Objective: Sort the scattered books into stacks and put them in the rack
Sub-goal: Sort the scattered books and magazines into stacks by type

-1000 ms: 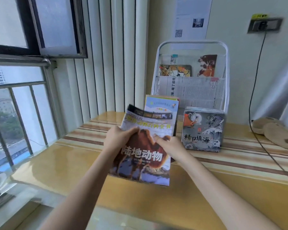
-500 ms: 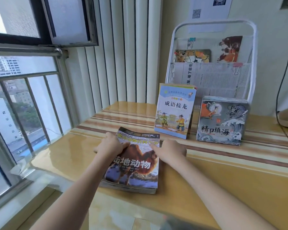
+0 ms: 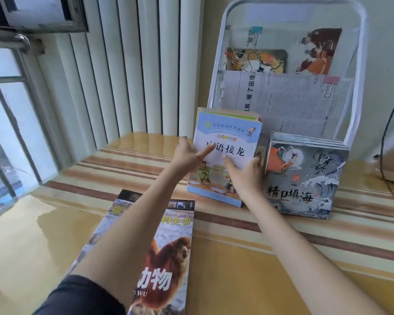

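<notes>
animal stack [image 3: 146, 258] now set down, i've both hands, left [image 3: 188, 155] and right [image 3: 245, 171], grasping the blue stack [image 3: 228, 142] for the rack [image 3: 355, 71]

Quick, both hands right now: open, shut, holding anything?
Left hand: grips the left edge of the blue book stack, thumb across the cover.
Right hand: grips the stack's right edge.

Daylight falls through a barred window [image 3: 7, 123] onto a glossy yellow bench [image 3: 248, 280] with brown stripes; white vertical blinds [image 3: 127, 71] hang beside a cream wall [image 3: 384, 53].
</notes>
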